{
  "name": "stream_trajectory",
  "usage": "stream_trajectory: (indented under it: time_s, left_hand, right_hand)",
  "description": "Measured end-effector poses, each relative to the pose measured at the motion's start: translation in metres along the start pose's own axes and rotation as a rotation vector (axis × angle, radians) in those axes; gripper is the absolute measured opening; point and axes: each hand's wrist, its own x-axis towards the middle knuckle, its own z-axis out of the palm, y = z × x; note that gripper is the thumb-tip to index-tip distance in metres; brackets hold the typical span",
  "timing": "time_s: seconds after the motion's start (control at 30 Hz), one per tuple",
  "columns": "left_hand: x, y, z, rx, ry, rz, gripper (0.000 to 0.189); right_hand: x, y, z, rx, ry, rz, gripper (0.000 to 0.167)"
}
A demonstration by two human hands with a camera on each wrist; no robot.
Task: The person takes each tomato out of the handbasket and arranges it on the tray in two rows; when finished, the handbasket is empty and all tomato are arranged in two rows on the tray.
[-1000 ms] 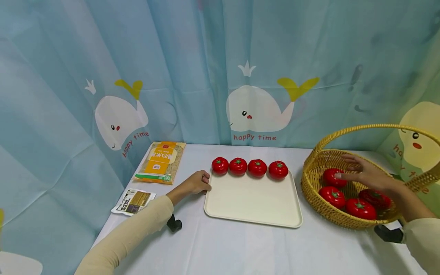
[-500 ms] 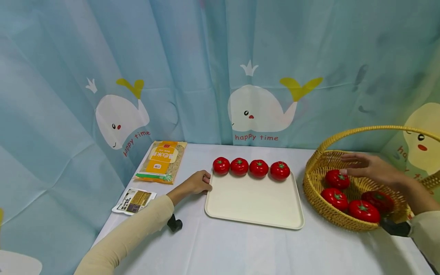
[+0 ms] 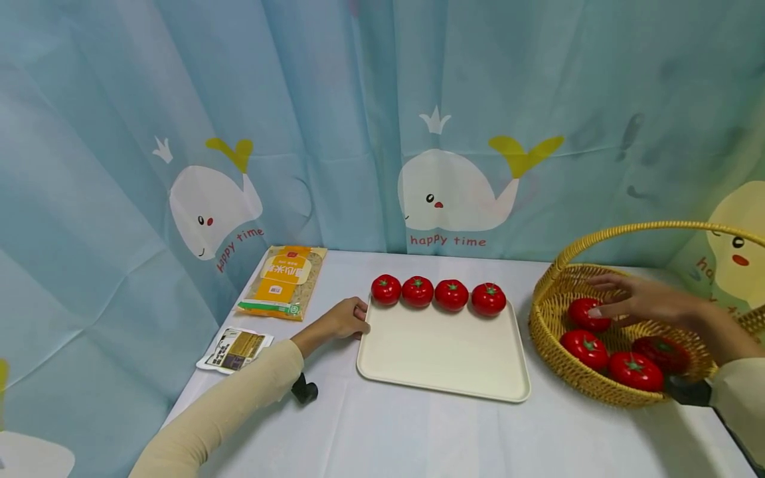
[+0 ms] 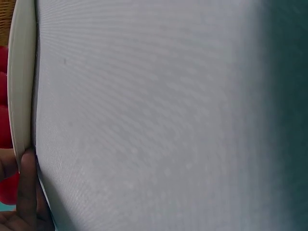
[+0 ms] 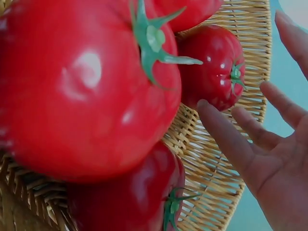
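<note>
My left hand (image 3: 343, 318) pinches the left edge of a cream rectangular tray (image 3: 442, 355); in the left wrist view the thumb is on one face and a finger (image 4: 27, 180) on the other. Along the tray's far edge runs a row of red tomatoes (image 3: 451, 295) with green stems. My right hand (image 3: 651, 302) is inside a wicker basket (image 3: 556, 365), over the farthest tomato (image 3: 587, 317) there. Its fingers are spread in the right wrist view, one fingertip right at the edge of that tomato (image 5: 211, 65). Several tomatoes (image 3: 635, 372) lie in the basket.
The basket's tall handle (image 3: 633, 229) arches over my right hand. Left of the tray lie a yellow grain bag (image 3: 281, 282) and a small white packet (image 3: 236, 350). A whale-print curtain (image 3: 335, 133) hangs behind the white-covered table (image 3: 418, 431).
The head view has shifted slightly. My right hand stays over the basket, its thumb lower toward the far tomato than half a second ago. The left hand keeps its place on the tray.
</note>
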Motion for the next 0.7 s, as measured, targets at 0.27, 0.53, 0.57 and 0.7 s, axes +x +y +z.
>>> stream_trajectory:
  time_s: [0.27,0.53,0.57,0.7]
  left_hand:
    - [-0.003,0.003,0.001,0.008,0.005,-0.004,0.040]
    - [-0.003,0.004,0.000,0.010,0.002,-0.002,0.039]
    - [-0.003,0.004,0.000,0.010,0.001,-0.002,0.039]
    - [-0.003,0.005,0.000,0.008,0.003,-0.001,0.039]
  right_hand:
    - [0.007,-0.003,0.004,0.041,-0.047,0.011,0.084]
    - [0.014,-0.002,0.004,-0.162,0.072,-0.054,0.076]
    - [0.015,-0.001,0.004,-0.172,0.079,-0.055,0.076]
    - [0.019,0.001,0.003,-0.198,0.079,-0.052,0.073]
